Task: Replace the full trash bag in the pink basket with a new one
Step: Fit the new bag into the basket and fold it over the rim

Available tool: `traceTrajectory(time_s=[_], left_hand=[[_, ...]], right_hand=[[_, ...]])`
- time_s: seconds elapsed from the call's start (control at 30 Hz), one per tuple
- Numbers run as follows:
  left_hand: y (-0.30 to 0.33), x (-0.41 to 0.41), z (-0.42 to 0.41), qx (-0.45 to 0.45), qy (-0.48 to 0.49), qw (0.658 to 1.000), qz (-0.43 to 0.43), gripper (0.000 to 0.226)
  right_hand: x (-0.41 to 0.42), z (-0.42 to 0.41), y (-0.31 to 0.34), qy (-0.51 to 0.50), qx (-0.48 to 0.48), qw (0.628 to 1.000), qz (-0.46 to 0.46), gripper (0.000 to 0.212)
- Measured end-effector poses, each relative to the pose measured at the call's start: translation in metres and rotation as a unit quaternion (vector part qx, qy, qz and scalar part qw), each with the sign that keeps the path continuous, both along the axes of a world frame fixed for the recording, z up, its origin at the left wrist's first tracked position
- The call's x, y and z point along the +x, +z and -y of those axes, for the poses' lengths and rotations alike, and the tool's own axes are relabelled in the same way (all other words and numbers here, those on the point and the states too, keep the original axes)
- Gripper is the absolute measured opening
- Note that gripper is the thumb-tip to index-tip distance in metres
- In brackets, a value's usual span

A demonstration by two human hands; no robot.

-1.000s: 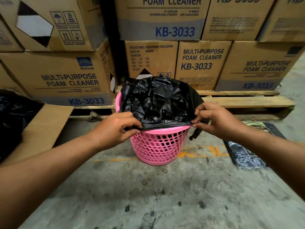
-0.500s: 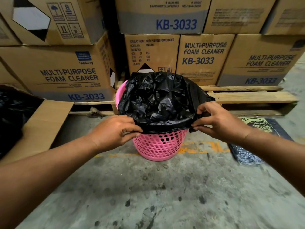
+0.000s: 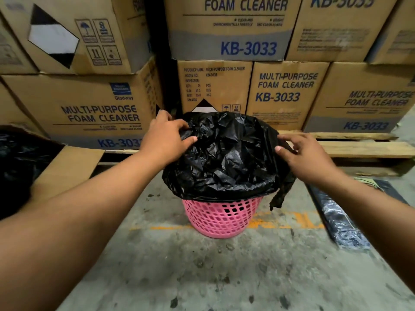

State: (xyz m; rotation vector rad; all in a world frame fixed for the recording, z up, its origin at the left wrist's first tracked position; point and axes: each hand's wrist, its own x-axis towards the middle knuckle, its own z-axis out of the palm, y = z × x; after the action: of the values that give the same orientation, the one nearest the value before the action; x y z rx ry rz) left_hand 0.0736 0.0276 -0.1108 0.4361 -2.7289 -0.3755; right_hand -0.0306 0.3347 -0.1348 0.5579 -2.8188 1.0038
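The pink basket [image 3: 221, 217] stands on the concrete floor [image 3: 202, 277] straight ahead of you, upright, its open mouth facing up, just in front of the wooden pallet [image 3: 359, 149] and the stacked cartons [image 3: 285, 90]. The black trash bag [image 3: 226, 158] sits in it, and its edge is already folded down over the near side of the rim, so only the lower pink lattice shows.

Your hands are apart, one on each side of the mouth. Your left hand [image 3: 166, 138] reaches to the far-left part of the rim and its fingers curl into the crumpled plastic there, gripping it. Your right hand [image 3: 307, 153] lies against the bag's right side with the fingers fairly straight; it appears to press or smooth the plastic rather than pinch it, though the exact contact is hard to read. A loose strip of the bag hangs down just below that hand.

What matters now is the far edge: the rim behind the bag is hidden, so you cannot tell if the plastic is seated there. Your left hand is nearer that back edge and looks best placed to pull the plastic over it, while the right steadies the side.

Off to your right a dark flat packet [image 3: 341, 223] lies on the floor, and an open box [image 3: 67, 167] holding something black sits at your left.
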Motion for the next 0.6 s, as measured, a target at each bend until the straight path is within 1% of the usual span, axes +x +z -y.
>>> traceTrajectory(time_s=[0.07, 0.1, 0.2, 0.3, 0.37, 0.43, 0.53, 0.6], left_hand=[[-0.005, -0.01, 0.009, 0.014, 0.017, 1.0, 0.02, 0.047], [-0.008, -0.011, 0.013, 0.019, 0.022, 1.0, 0.01, 0.043], [-0.013, -0.004, 0.024, 0.024, 0.022, 0.998, -0.047, 0.03], [-0.017, 0.01, 0.034, 0.036, -0.013, 0.995, -0.087, 0.025], [-0.023, 0.017, 0.043, 0.056, -0.006, 0.993, -0.105, 0.024], [-0.035, 0.024, 0.05, 0.114, 0.024, 0.988, -0.106, 0.023], [-0.059, 0.031, 0.055, 0.233, 0.052, 0.969, -0.065, 0.021], [-0.068, 0.031, 0.055, 0.265, 0.049, 0.962, -0.047, 0.02]], right_hand=[[-0.004, 0.006, -0.005, -0.001, 0.028, 0.999, 0.029, 0.043], [-0.007, 0.006, -0.009, -0.001, 0.03, 0.999, 0.036, 0.043], [-0.011, 0.006, -0.01, 0.006, 0.021, 0.999, 0.049, 0.042], [-0.02, 0.001, -0.005, -0.001, 0.018, 0.998, 0.065, 0.038], [-0.023, -0.001, -0.002, -0.008, 0.014, 0.997, 0.072, 0.036], [-0.024, -0.002, -0.003, -0.007, 0.01, 0.998, 0.065, 0.035], [-0.018, -0.001, -0.002, 0.003, 0.008, 0.999, 0.05, 0.034], [-0.018, -0.003, -0.002, 0.008, -0.007, 0.998, 0.066, 0.034]])
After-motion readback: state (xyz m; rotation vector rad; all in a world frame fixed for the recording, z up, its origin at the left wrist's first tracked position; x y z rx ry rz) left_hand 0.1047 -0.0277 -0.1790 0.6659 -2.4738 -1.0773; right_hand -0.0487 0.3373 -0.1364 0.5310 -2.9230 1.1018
